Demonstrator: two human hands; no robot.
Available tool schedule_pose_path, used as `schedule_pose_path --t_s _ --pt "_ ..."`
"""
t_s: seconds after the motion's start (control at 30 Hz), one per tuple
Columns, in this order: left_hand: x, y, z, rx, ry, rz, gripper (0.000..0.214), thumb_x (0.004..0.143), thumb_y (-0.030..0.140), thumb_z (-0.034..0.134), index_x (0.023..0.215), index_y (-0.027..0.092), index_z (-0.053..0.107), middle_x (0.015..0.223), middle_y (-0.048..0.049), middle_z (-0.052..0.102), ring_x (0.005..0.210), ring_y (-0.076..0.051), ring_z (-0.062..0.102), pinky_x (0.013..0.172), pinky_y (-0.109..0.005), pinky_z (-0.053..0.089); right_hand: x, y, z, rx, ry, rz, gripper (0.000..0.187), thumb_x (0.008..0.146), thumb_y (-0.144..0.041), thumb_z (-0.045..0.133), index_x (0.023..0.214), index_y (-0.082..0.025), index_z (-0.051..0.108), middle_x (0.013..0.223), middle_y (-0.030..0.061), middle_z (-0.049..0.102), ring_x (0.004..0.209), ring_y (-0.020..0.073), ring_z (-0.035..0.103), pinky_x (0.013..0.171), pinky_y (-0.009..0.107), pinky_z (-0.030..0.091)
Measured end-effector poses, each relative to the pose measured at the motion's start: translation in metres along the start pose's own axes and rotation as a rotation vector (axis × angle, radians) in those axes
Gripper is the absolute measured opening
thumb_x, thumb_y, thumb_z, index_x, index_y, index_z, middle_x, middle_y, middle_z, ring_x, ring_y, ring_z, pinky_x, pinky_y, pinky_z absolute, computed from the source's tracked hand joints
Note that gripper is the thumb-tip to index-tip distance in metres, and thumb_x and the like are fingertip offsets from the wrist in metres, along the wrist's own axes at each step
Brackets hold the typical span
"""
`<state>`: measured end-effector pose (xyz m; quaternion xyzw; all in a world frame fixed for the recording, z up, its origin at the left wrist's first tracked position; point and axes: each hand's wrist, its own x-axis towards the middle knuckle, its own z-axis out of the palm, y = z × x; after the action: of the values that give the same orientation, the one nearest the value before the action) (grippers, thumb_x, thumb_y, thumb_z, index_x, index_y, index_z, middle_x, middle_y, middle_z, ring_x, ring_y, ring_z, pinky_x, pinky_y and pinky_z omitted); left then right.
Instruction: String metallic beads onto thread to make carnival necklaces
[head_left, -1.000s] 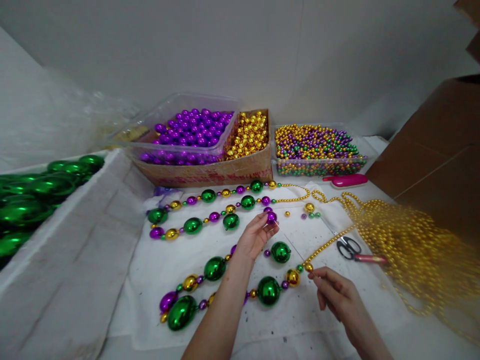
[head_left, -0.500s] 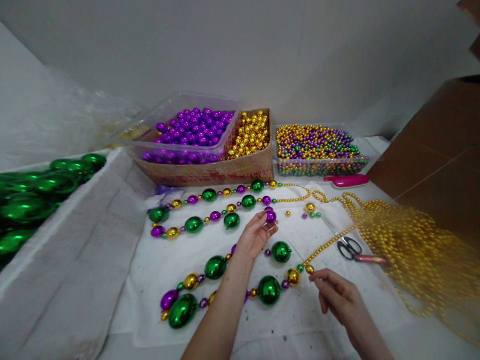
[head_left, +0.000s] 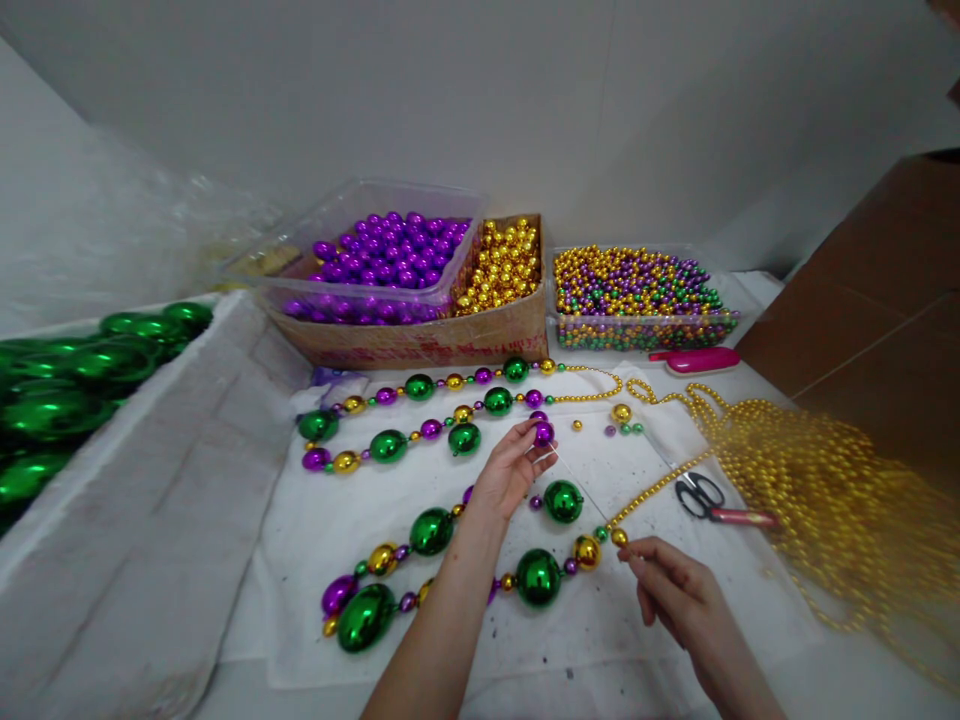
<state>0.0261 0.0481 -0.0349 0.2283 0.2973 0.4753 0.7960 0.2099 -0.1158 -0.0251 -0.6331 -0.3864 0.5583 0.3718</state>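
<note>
left hand (head_left: 510, 470) pinching purple bead (head_left: 544, 434), right hand (head_left: 679, 590) pinching at small gold bead (head_left: 619, 537); thin string (head_left: 579, 484) between them, above white cloth (head_left: 600, 660). if either pinch slips, string could slacken and shed beads (free end unclear).

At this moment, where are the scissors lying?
In the head view, the black-handled scissors lie right of centre, beside a red handle and just left of the heaped gold bead chains.
</note>
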Motion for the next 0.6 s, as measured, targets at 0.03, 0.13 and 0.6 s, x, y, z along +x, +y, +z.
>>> schedule_pose_path --t_s 0.03,0.13,0.6 --pt "-0.0002 0.0002 0.0000 0.005 -0.001 0.001 0.027 0.075 0.017 0.067 0.101 0.017 0.061 0.096 -0.0046 0.065 0.081 -0.016 0.063 0.076 -0.030 0.051 0.0001 -0.0008 0.0006 0.000 0.000 0.002 0.042 0.081 -0.054 0.051 0.093 -0.015 0.059 0.045 -0.0048 0.044 0.041 0.0073 0.025 0.042 0.024 0.011" --pt "-0.0013 0.0010 0.0002 0.018 -0.005 0.011 0.028 0.075 0.017 0.068 0.103 0.018 0.061 0.097 -0.0044 0.064 0.079 -0.014 0.063 0.075 -0.030 0.051 -0.0003 -0.0026 0.0029 0.002 0.006 0.008 0.043 0.081 -0.055 0.050 0.093 -0.014 0.059 0.046 -0.0049 0.044 0.041 0.0073 0.025 0.041 0.023 0.011" --pt "-0.0024 0.0005 -0.0030 0.003 -0.028 0.040 0.025 0.078 0.018 0.065 0.103 0.018 0.061 0.098 -0.0037 0.063 0.083 -0.014 0.062 0.076 -0.029 0.050 -0.0057 -0.0083 0.0046 0.009 0.013 0.012 0.043 0.081 -0.055 0.051 0.094 -0.014 0.059 0.046 -0.0049 0.043 0.042 0.0071 0.025 0.042 0.023 0.011"
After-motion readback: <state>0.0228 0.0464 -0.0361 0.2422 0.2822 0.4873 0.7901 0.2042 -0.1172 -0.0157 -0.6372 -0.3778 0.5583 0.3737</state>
